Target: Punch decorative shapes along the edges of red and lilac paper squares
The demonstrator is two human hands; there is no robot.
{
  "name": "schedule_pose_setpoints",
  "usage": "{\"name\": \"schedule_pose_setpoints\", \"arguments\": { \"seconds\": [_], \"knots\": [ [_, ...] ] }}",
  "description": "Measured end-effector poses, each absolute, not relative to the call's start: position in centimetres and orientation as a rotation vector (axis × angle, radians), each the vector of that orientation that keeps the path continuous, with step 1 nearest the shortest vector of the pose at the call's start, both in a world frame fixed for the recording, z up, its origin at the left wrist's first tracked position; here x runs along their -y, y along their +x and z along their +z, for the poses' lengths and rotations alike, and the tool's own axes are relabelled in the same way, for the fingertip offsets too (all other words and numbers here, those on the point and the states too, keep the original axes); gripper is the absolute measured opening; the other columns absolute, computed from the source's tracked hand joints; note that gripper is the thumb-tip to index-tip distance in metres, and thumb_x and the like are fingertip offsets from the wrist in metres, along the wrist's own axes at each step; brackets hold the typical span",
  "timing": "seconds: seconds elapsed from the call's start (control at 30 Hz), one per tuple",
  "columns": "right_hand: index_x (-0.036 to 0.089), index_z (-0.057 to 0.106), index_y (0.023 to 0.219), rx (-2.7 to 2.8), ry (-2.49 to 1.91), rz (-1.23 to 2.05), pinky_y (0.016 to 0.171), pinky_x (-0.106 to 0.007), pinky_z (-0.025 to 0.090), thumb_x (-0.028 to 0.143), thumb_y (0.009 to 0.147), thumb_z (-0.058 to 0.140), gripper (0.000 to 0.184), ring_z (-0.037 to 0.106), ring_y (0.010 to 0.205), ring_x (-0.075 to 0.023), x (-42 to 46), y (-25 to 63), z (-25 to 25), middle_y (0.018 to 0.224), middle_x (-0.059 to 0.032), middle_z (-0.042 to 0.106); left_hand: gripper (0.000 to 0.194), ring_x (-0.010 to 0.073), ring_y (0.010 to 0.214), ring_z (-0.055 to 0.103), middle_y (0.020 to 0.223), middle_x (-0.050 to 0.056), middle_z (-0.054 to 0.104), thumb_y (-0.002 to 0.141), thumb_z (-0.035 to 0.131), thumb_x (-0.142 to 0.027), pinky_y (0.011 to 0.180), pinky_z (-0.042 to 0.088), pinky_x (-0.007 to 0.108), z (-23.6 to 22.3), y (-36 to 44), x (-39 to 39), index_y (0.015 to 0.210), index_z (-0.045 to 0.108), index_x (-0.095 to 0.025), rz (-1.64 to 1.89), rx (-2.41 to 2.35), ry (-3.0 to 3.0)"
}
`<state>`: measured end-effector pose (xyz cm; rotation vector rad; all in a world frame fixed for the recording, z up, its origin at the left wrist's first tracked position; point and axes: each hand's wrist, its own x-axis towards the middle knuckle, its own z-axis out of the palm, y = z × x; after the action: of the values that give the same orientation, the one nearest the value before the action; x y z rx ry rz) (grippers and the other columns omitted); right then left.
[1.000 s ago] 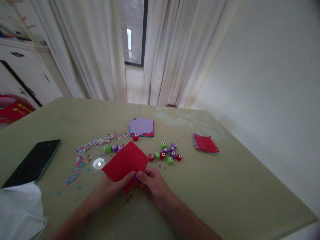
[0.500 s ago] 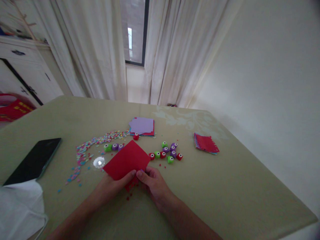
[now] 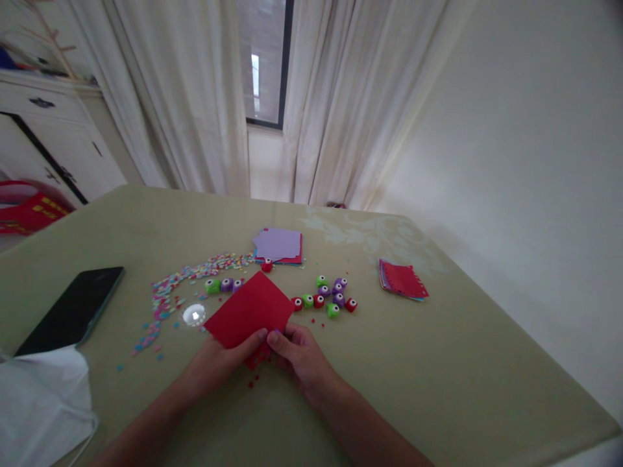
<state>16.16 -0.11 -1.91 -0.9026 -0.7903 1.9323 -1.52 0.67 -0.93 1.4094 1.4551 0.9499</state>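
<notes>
A square sheet of red paper is held tilted over the table, with my left hand closed on its near edge, thumb on top. My right hand is closed at the paper's near right corner. A bit of purple shows at its thumb, apparently a small purple paper punch that the fingers mostly hide. Below the hands, the paper's near corner has small cut-outs, and tiny red paper bits lie under it. Small green, purple and red punches with white, eye-like tops stand beyond my right hand.
Left of the paper are a clear round dish and a curved trail of confetti. A paper stack lies behind, another with notched edges at right. A phone and a white mask lie at left.
The view has shifted very slightly. Both hands keep the same grip on the red paper, with no other visible change.
</notes>
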Motion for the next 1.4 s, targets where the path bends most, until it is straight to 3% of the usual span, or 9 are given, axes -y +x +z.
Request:
{"name": "schedule_pose_setpoints", "arguments": {
  "seconds": [0.23,0.37,0.53,0.73,0.87,1.0,1.13,1.27,1.4],
  "knots": [
    [0.014,0.078,0.101,0.765,-0.921,1.919,0.090,-0.039,0.054,0.050,0.070,0.094,0.050,0.073,0.091,-0.0258,0.3,16.0,-1.7,0.097,-0.0082,0.080,0.037,0.0316,0.106,0.077,0.112,0.006,0.083,0.084,0.069,-0.048,0.098,0.061,0.043,-0.8,-1.5,-0.7,0.111,0.077,-0.024,0.946,-1.423,1.432],
    [0.016,0.079,0.101,0.797,-0.931,1.886,0.089,-0.039,0.054,0.050,0.070,0.094,0.049,0.072,0.096,-0.0271,0.3,15.9,-1.7,0.100,-0.0076,0.079,0.038,0.0325,0.109,0.076,0.103,0.007,0.085,0.082,0.069,-0.047,0.102,0.059,0.046,-0.6,-1.4,-0.6,0.112,0.077,-0.024,0.947,-1.428,1.413],
    [0.015,0.079,0.094,0.820,-0.961,1.914,0.077,-0.032,0.053,0.052,0.068,0.094,0.048,0.070,0.079,-0.0214,0.1,16.1,-2.0,0.085,-0.0048,0.076,0.039,0.0329,0.101,0.079,0.106,0.007,0.084,0.079,0.072,-0.047,0.095,0.063,0.045,-0.5,-1.2,-0.4,0.109,0.077,-0.022,0.962,-1.486,1.328],
    [0.017,0.072,0.092,0.907,-1.044,1.847,0.062,-0.024,0.043,0.056,0.071,0.091,0.048,0.060,0.064,-0.0134,-0.2,16.4,-2.2,0.075,-0.0003,0.070,0.042,0.0344,0.101,0.078,0.106,0.008,0.083,0.070,0.077,-0.054,0.094,0.063,0.046,-0.1,-1.9,-0.8,0.099,0.075,-0.023,1.090,-1.626,1.207],
    [0.020,0.068,0.091,1.317,-1.175,1.457,0.064,-0.026,0.044,0.043,0.075,0.089,0.035,0.059,0.068,-0.0153,-0.4,17.1,-1.4,0.076,0.0019,0.066,0.045,0.0343,0.105,0.077,0.108,0.008,0.083,0.067,0.080,-0.054,0.095,0.062,0.044,0.3,-2.5,-0.9,0.099,0.073,-0.023,1.203,-1.672,1.101],
    [0.020,0.076,0.107,1.832,-1.278,0.899,0.083,-0.033,0.049,0.024,0.085,0.081,0.023,0.064,0.090,-0.0212,-0.7,18.2,-0.8,0.098,-0.0056,0.069,0.047,0.0353,0.108,0.076,0.108,0.008,0.083,0.066,0.080,-0.053,0.096,0.061,0.046,0.6,-2.3,-0.8,0.102,0.074,-0.024,1.251,-1.664,1.056],
    [0.019,0.075,0.114,1.980,-1.304,0.697,0.092,-0.037,0.052,0.018,0.096,0.065,0.020,0.066,0.101,-0.0238,-1.4,19.0,-1.7,0.112,-0.0109,0.066,0.049,0.0368,0.114,0.073,0.113,0.009,0.082,0.066,0.079,-0.054,0.103,0.058,0.049,0.8,-2.0,-0.7,0.106,0.074,-0.025,1.260,-1.675,1.044],
    [0.020,0.071,0.119,1.974,-1.328,0.529,0.097,-0.041,0.054,0.014,0.095,0.064,0.025,0.065,0.107,-0.0262,-1.8,19.1,-2.6,0.120,-0.0130,0.062,0.040,0.0368,0.124,0.069,0.114,0.008,0.082,0.069,0.077,-0.051,0.109,0.053,0.049,0.1,-2.4,-1.1,0.101,0.077,-0.027,1.353,-1.723,1.014],
    [0.022,0.067,0.126,1.975,-1.349,0.348,0.100,-0.044,0.051,0.021,0.097,0.067,0.029,0.062,0.110,-0.0280,-2.7,18.1,-1.4,0.116,-0.0109,0.066,0.037,0.0369,0.103,0.077,0.094,0.010,0.084,0.079,0.069,-0.056,0.096,0.058,0.051,-0.3,-2.7,-1.9,0.094,0.079,-0.025,1.327,-1.735,0.887]
  ]
}}
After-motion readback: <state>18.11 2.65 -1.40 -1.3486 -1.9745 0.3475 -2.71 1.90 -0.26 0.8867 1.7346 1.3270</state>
